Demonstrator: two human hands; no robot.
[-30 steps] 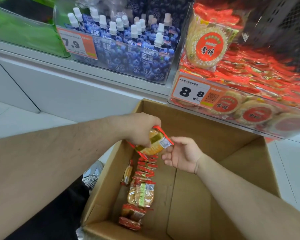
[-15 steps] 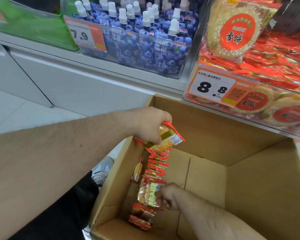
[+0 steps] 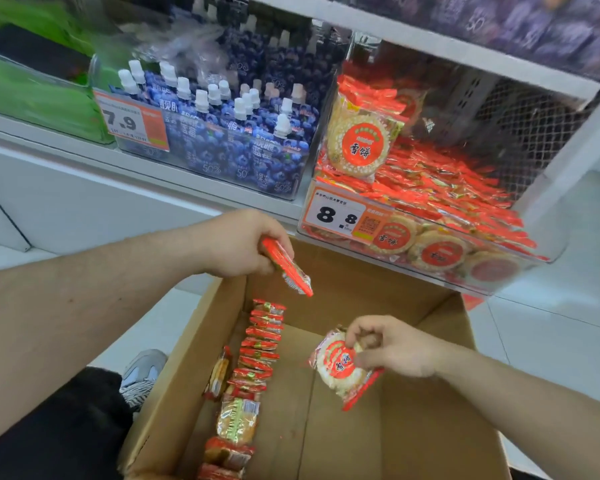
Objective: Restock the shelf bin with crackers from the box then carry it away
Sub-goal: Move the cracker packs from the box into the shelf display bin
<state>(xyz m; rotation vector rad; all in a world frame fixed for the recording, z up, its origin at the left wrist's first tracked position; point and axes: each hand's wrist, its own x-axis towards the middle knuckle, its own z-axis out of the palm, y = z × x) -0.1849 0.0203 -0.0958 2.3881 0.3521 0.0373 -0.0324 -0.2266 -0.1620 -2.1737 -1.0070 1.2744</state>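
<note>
holding one cracker pack (image 3: 340,368) in right hand (image 3: 392,348), above box (image 3: 430,427)

We see brown box (image 3: 413,427) | red-and-white cracker packs (image 3: 262,344) | blue pouches (image 3: 222,147), white caps | orange-white price tag (image 3: 343,216) | grey striped shoe (image 3: 142,372)

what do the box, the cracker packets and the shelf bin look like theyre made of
Box: brown corrugated cardboard, matte, with folded flaps. Cracker packets, like the one in the right hand: thin glossy plastic film, probably, shiny with crimped red edges. Shelf bin: clear rigid plastic, likely acrylic; contents show through.
</note>
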